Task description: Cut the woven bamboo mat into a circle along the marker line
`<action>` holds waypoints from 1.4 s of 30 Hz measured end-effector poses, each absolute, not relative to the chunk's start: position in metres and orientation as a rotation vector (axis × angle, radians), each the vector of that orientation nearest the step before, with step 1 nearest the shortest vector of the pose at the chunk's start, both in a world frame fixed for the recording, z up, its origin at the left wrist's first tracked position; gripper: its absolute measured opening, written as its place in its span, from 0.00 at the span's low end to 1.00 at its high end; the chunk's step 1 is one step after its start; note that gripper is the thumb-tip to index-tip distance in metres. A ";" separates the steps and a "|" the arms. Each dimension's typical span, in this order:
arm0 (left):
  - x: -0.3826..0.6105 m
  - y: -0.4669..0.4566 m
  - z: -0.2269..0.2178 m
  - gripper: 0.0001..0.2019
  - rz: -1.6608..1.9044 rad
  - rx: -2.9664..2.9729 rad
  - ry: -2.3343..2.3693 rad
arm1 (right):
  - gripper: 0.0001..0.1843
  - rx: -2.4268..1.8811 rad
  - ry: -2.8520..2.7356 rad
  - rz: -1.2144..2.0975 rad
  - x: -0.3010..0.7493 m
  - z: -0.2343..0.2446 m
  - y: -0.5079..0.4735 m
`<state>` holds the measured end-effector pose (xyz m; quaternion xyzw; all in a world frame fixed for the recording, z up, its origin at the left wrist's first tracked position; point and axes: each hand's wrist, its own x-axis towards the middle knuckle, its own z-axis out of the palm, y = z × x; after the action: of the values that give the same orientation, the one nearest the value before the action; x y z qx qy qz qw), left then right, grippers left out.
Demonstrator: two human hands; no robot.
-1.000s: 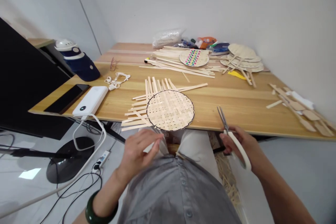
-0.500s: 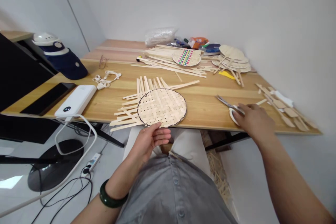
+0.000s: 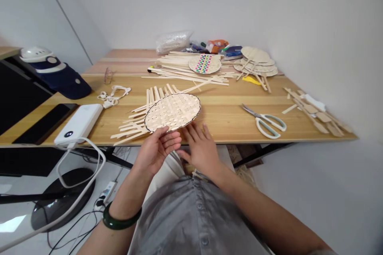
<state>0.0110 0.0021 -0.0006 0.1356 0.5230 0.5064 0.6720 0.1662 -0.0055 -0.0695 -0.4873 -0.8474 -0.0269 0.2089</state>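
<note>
A round woven bamboo fan piece (image 3: 173,110) with a dark outline is tilted up a little at the table's front edge. Untrimmed strips (image 3: 133,124) stick out from its left and far sides. My left hand (image 3: 158,147) grips its near rim, thumb on top and fingers below. My right hand (image 3: 202,147) lies at the table edge just right of the piece, fingers spread, holding nothing; its fingertips come close to the rim, and I cannot tell whether they touch. White-handled scissors (image 3: 265,121) rest on the table to the right, blades slightly apart.
Loose strips (image 3: 185,75) and a fan with coloured weave (image 3: 205,64) lie at the back. Finished fans (image 3: 257,61) are stacked back right, wooden handles (image 3: 321,116) at the right end. A power bank (image 3: 79,123), phone (image 3: 44,123) and blue bottle (image 3: 64,81) occupy the left.
My right hand has let go of the scissors, leaving them on the table, and has moved left beside the woven piece. The piece's right side now tilts up in my left hand.
</note>
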 end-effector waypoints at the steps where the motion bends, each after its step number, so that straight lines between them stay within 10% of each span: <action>1: 0.009 0.002 -0.001 0.14 1.139 0.302 1.175 | 0.38 -1.412 -2.331 -0.099 0.177 -0.074 -0.011; 9: -0.002 0.005 0.004 0.16 1.142 0.271 1.140 | 0.27 -1.887 -1.836 -0.754 0.336 -0.058 -0.091; 21: 0.004 0.009 0.012 0.17 1.150 0.305 1.174 | 0.33 -1.495 -2.256 0.028 0.154 -0.054 0.027; 29: 0.007 -0.001 -0.005 0.19 1.047 0.355 1.112 | 0.22 -1.667 -1.977 -0.408 0.328 -0.105 -0.103; 42: 0.015 -0.028 -0.050 0.12 0.854 0.600 1.048 | 0.18 -1.973 -1.949 0.436 0.335 -0.138 -0.080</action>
<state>0.0153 -0.0276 -0.0499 0.2733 0.4775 0.3890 0.7389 0.3350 -0.0796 -0.1384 -0.6931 -0.6845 0.1532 0.1663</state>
